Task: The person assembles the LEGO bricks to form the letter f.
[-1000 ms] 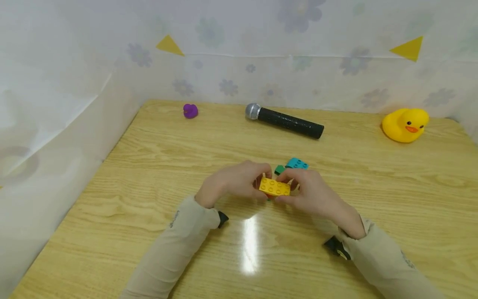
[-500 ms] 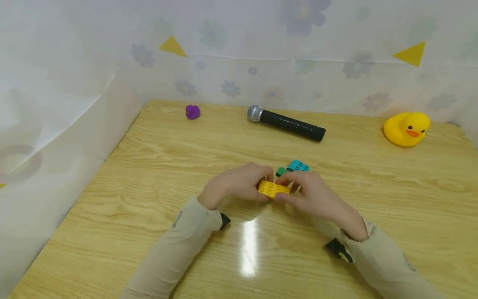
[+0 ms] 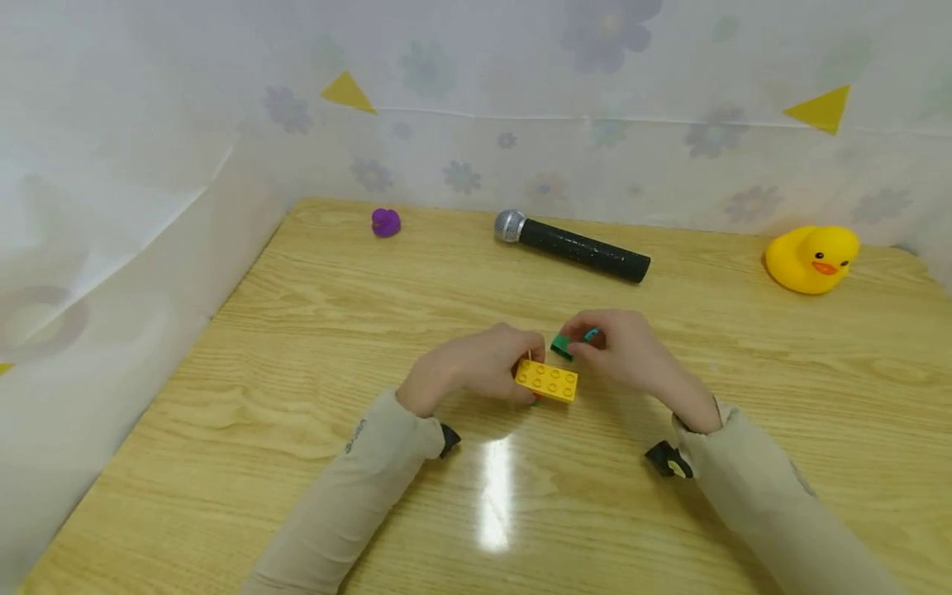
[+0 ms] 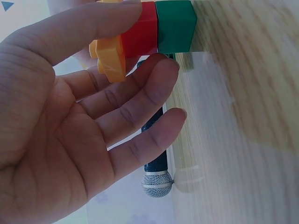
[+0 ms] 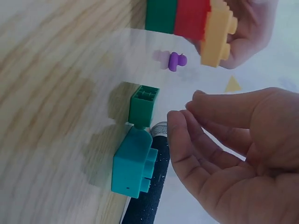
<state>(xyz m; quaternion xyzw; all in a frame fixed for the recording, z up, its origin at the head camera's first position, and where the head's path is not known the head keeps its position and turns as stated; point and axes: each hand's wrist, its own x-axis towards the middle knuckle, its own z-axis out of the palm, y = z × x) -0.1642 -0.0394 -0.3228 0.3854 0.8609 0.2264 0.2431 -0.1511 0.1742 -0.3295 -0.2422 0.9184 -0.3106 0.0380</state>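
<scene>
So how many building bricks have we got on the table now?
5 visible. Three are stacked: yellow brick on red brick on green brick, held by the left hand. A small green brick and teal brick lie loose by the right hand. Others may be hidden.

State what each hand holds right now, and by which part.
The left hand grips the stacked yellow, red and green bricks at their left end. The right hand holds nothing, hovering by the small green brick.

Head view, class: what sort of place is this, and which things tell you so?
Probably a staged play or recording corner, not a real room: a wooden table walled in by flower-print sheeting, with toys on it, a rubber duck, a microphone and a stack of building bricks.
</scene>
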